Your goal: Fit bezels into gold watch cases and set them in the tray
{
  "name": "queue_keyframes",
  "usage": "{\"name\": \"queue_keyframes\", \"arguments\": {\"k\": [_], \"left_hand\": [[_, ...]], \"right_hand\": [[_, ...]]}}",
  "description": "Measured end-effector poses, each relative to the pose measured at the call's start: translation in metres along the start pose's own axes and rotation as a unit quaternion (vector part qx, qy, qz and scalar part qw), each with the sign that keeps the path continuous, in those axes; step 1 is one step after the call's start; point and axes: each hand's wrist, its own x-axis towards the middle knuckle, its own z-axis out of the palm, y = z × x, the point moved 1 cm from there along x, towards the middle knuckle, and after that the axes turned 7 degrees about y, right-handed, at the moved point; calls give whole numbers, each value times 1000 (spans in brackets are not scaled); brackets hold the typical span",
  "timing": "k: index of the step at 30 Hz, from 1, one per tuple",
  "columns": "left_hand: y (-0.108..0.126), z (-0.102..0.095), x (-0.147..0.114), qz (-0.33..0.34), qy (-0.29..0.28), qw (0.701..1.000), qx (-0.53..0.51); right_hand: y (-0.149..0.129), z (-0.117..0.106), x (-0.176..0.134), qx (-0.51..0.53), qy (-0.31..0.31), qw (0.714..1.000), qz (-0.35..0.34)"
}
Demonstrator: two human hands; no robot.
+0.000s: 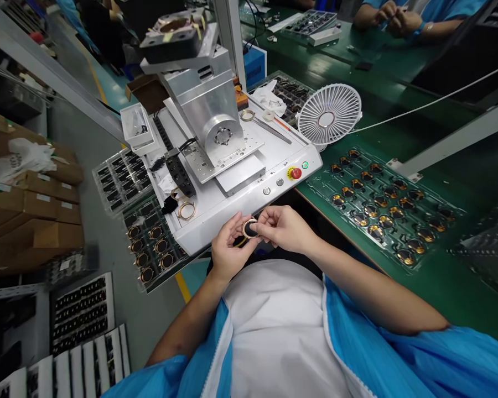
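Note:
A small round part with a gold rim and black face point(249, 229), like a watch case, is held between my two hands in front of the white machine. My left hand point(231, 247) has its fingers curled round the part's left and lower edge. From the other side, my right hand point(283, 228) pinches it, thumb over the black face. On the machine's lower left corner lie a loose gold ring point(186, 210) and a black cloth-like scrap point(170, 205). What the fingertips touch behind the part is hidden.
The white machine point(216, 221) carries a metal fixture point(216, 110) and a red stop button point(295, 173). Right of it stand a white fan point(328, 114) and a clear tray point(315, 185) of round parts. Another tray point(139, 282) sits at left. A co-worker's hands point(394, 19) show across the table.

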Motion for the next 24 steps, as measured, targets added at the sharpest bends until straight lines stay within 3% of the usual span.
{"name": "queue_keyframes", "arguments": {"k": [11, 14, 17, 20, 22, 24], "left_hand": [[2, 0, -1, 8, 2, 1000, 0], [2, 2, -3, 2, 7, 1000, -2], [2, 7, -5, -6, -10, 1000, -11], [0, 13, -7, -3, -79, 997, -13], [-3, 13, -8, 6, -115, 993, -7], [-7, 11, -8, 2, -129, 992, 2]], "right_hand": [[6, 2, -1, -55, 42, 997, -30], [11, 2, 1, -31, 61, 997, -29], [16, -1, 0, 31, 31, 999, 9], [22, -23, -10, 56, 19, 997, 42], [25, -56, -29, -6, 91, 995, 37], [30, -99, -61, -129, 208, 969, 31]]}}
